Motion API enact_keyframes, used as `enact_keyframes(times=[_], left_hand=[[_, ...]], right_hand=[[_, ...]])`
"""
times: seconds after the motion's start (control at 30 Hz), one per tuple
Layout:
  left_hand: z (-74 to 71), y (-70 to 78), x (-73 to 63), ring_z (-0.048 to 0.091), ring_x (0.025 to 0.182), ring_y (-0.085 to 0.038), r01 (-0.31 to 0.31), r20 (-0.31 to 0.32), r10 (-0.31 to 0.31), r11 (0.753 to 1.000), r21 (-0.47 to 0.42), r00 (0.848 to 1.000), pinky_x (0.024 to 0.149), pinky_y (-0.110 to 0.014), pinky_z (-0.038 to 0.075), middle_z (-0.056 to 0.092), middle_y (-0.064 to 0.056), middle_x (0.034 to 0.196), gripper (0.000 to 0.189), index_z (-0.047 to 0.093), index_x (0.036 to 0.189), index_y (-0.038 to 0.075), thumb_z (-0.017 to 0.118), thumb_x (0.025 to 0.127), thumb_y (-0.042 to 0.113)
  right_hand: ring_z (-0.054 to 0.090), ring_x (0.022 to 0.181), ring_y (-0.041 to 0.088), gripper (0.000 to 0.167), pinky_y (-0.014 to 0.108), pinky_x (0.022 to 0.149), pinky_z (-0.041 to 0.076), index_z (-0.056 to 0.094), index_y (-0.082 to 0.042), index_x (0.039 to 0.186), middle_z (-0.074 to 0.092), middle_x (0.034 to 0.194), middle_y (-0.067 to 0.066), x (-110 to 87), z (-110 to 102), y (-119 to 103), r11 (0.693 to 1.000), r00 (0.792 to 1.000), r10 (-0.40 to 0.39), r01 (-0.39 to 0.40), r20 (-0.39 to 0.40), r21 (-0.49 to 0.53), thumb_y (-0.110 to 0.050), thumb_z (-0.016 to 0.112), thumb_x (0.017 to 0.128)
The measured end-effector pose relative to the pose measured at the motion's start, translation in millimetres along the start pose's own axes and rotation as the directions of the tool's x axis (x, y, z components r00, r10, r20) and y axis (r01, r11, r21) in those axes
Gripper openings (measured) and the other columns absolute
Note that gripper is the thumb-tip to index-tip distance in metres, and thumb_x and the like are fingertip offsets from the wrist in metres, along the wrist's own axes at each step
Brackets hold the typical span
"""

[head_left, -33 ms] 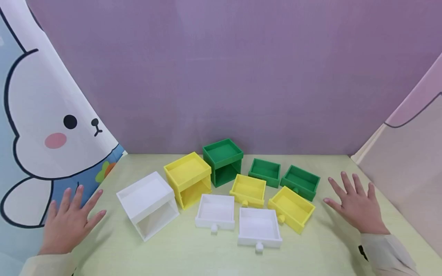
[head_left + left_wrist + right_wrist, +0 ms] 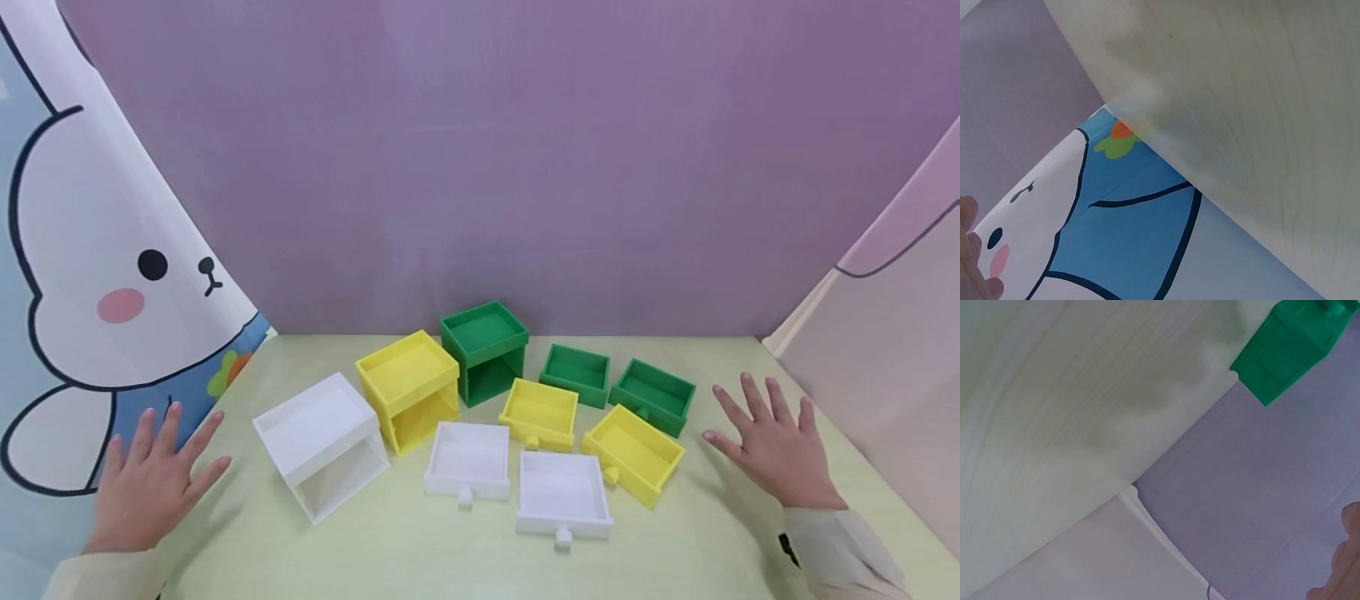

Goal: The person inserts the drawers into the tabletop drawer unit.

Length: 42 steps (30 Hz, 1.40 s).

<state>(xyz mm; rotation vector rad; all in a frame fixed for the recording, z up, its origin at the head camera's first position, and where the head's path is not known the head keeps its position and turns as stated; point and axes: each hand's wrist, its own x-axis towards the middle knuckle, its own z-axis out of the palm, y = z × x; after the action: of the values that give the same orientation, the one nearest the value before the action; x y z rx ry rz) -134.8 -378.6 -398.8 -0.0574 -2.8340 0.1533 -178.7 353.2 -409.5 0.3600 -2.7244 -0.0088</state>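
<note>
My left hand [image 2: 146,483] is spread with straight fingers over the left side of the table, nearest the white cabinet shell [image 2: 318,433]. Fingers spread, my right hand [image 2: 776,446] hovers on the right, closest to a green drawer [image 2: 654,396]. Neither hand holds anything. Beside the white shell stand a yellow shell [image 2: 408,383] and a green shell [image 2: 485,342], each with an open front. A second green drawer [image 2: 576,373], two yellow drawers [image 2: 538,412] and two white drawers [image 2: 468,458] lie to their right, several with round knobs facing me.
A pale wood-grain table [image 2: 360,550] carries everything. Behind it rises a purple backdrop [image 2: 525,167]. At the left hangs a cloth with a cartoon rabbit [image 2: 75,250], and a pale pink cloth [image 2: 900,350] borders the right edge.
</note>
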Motion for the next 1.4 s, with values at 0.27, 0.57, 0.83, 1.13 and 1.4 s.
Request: enact_keyframes(times=[0.27, 0.57, 0.83, 1.13, 1.4], left_hand=[[-4.6, -0.4, 0.7, -0.004, 0.138, -0.050, 0.005, 0.012, -0.005, 1.000, 0.019, 1.000, 0.105, -0.066, -0.007, 0.000, -0.030, 0.154, 0.082, 0.004, 0.155, 0.026, 0.051, 0.093, 0.054], [-9.8, 7.1, 1.9, 0.001, 0.138, -0.053, -0.031, 0.000, 0.031, 0.999, -0.039, 1.000, 0.103, -0.069, -0.001, 0.009, -0.034, 0.152, 0.078, 0.007, 0.155, 0.025, 0.047, 0.095, 0.054], [-13.7, 17.6, 7.9, 0.006, 0.136, -0.056, -0.038, -0.003, 0.039, 0.939, -0.342, 0.999, 0.103, -0.070, 0.006, 0.023, -0.038, 0.145, 0.065, 0.009, 0.155, 0.013, 0.038, 0.103, 0.039], [-25.6, 28.7, 11.9, 0.011, 0.132, -0.059, 0.201, 0.249, -0.018, 0.649, -0.734, 0.968, 0.095, -0.072, 0.020, 0.012, -0.039, 0.149, 0.073, -0.009, 0.153, 0.012, 0.040, 0.104, 0.036], [-22.0, 40.3, 10.7, 0.017, 0.132, -0.057, 0.213, 0.243, -0.024, 0.574, -0.791, 0.970, 0.093, -0.073, 0.023, 0.015, -0.037, 0.149, 0.075, -0.008, 0.152, 0.010, 0.043, 0.103, 0.032]], right_hand=[[0.007, 0.140, 0.048, 0.076, 0.070, 0.102, 0.003, 0.017, -0.020, 0.155, 0.016, 0.154, 0.026, 0.1, 0, -2, 1.000, 1.000, 0.002, -0.002, 0.029, 0.007, -0.053, 0.050, 0.094], [0.003, 0.140, 0.049, 0.071, 0.071, 0.101, 0.004, 0.013, -0.019, 0.155, 0.014, 0.154, 0.028, -0.1, -5, -11, 0.990, 0.998, -0.004, -0.005, 0.064, 0.141, -0.046, 0.045, 0.098], [0.042, 0.118, 0.056, 0.079, 0.065, 0.085, 0.038, 0.007, -0.002, 0.153, 0.031, 0.143, 0.037, 3.4, -15, -29, 0.928, 0.989, 0.029, -0.081, 0.148, 0.363, -0.039, 0.050, 0.099], [0.064, 0.100, 0.026, 0.075, 0.035, 0.082, 0.051, 0.008, 0.005, 0.151, 0.055, 0.124, 0.032, 14.3, -12, -73, 0.641, 0.968, 0.089, -0.235, 0.233, 0.731, -0.018, 0.056, 0.098], [0.066, 0.088, 0.011, 0.061, 0.025, 0.082, 0.051, 0.020, 0.010, 0.147, 0.066, 0.113, 0.018, 27.0, -9, -126, 0.127, 0.906, -0.044, -0.413, 0.421, 0.902, -0.018, 0.049, 0.101]])
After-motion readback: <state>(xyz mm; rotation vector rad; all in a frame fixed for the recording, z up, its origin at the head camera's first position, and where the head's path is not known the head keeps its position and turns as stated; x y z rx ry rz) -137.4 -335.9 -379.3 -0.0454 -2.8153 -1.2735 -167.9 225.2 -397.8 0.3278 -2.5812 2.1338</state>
